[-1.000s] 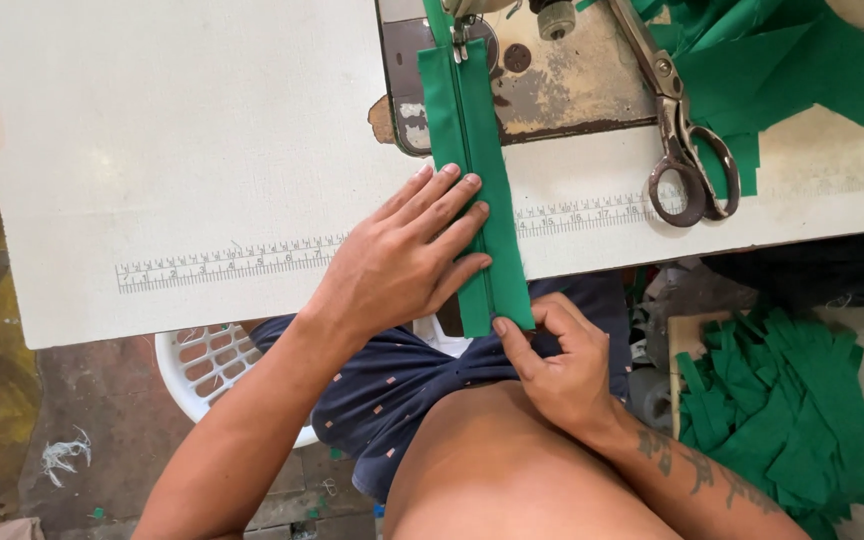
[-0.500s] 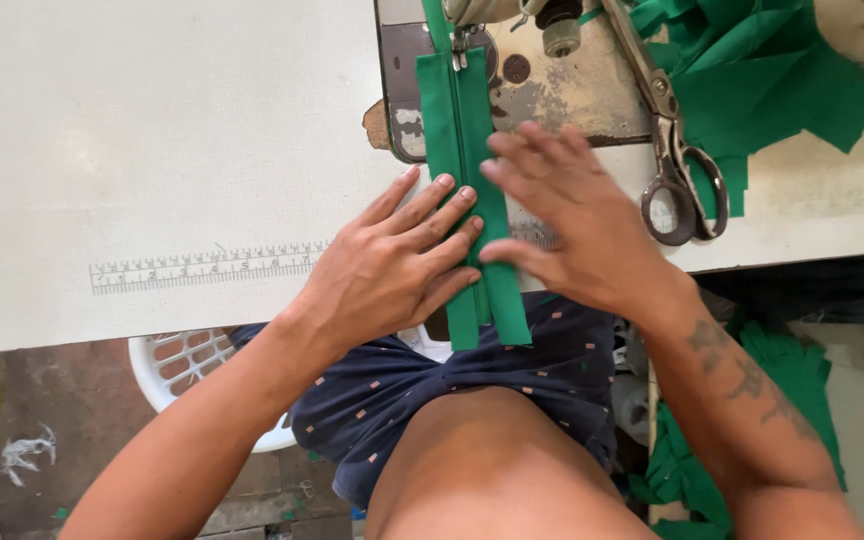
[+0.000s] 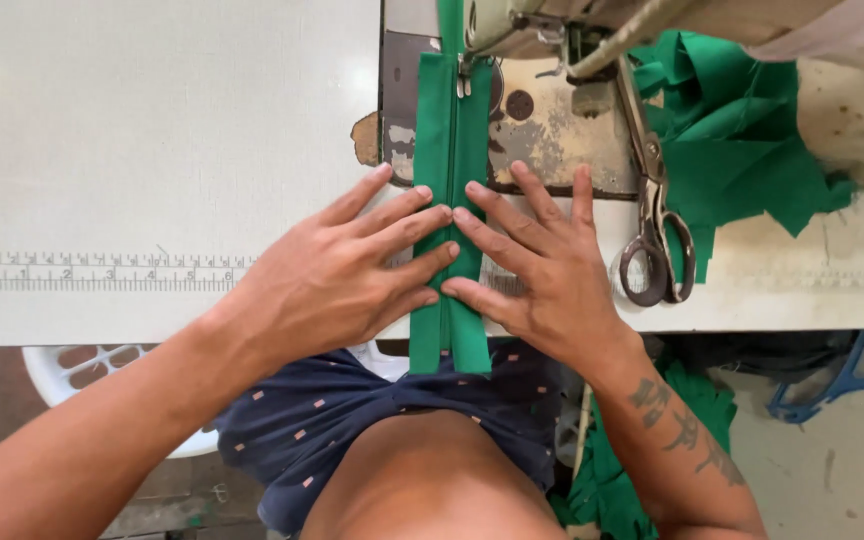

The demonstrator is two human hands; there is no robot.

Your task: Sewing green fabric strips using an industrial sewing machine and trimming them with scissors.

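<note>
While green strip [image 3: 449, 200] fed toward presser foot [image 3: 465, 80], your left hand [image 3: 337, 275] and right hand [image 3: 542, 265] pressed flat, ungripping; next move, judged: steady, even guiding.

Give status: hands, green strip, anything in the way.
Left hand and right hand both flat, open, pressing green strip on table. Strip runs under needle. Scissors lie right of the right hand, apart from strip.
</note>
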